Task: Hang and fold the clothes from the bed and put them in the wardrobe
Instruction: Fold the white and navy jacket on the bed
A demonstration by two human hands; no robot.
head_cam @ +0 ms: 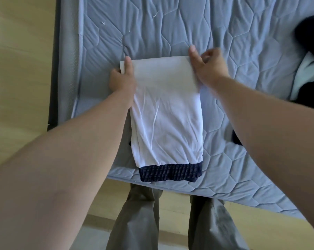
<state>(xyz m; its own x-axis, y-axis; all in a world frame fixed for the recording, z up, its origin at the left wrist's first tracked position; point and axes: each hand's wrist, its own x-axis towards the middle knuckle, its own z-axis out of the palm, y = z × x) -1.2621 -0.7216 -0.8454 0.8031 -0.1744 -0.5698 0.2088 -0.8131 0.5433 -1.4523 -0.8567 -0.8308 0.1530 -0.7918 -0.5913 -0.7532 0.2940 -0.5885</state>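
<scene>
Grey quilted mattress (170, 24), yellow floor (17, 69). My left hand (123, 80) and right hand (208, 67) each pinch a far corner of the white garment (165, 109).

light: bright, soft, even | shadows: faint, cast under right hand (207, 67) onto mattress (152, 33) | blur: right hand smeared | edges: bowed by wide lens | exposure: garment (165, 114) nearly washed out, clothes (309, 33) crushed black

One white garment (167, 112): thin, smooth, matt cloth, lightly creased, with a navy ribbed band (170, 173) of coarser elastic knit. One mattress (170, 27): grey-blue quilted fabric, faintly sheeny, puckered along its stitched seams. Also floor (17, 69), smooth pale wood-look boards, low gloss; trousers (134, 222), matt olive woven cloth.
</scene>
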